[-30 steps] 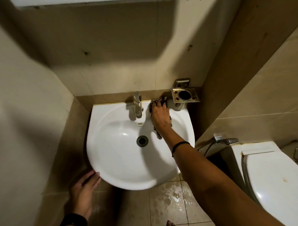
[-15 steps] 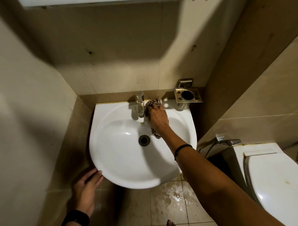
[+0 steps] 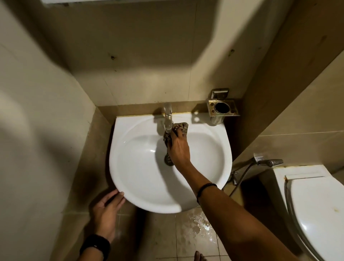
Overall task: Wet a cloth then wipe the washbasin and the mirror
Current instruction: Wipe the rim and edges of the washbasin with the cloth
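A white washbasin (image 3: 141, 186) hangs on the tiled wall, with a chrome tap (image 3: 168, 117) at its back rim. My right hand (image 3: 177, 147) reaches into the bowl and is shut on a dark patterned cloth (image 3: 183, 126), pressed against the basin right beside the tap spout. The cloth hangs down under my palm and partly hides the drain (image 3: 168, 160). My left hand (image 3: 107, 210) rests with its fingers against the front left rim of the basin, holding nothing. Only a pale strip (image 3: 93, 1) at the top edge may be the mirror's underside.
A metal holder (image 3: 222, 108) is fixed to the wall right of the tap. A spray hose (image 3: 268, 162) and a white toilet (image 3: 316, 214) stand at the right. Walls close in on both sides. The floor tiles (image 3: 201, 227) below the basin are wet.
My right hand has slid the cloth leftwards along the back of the basin, from near the metal holder to the tap, and down into the bowl. My left hand stays on the rim.
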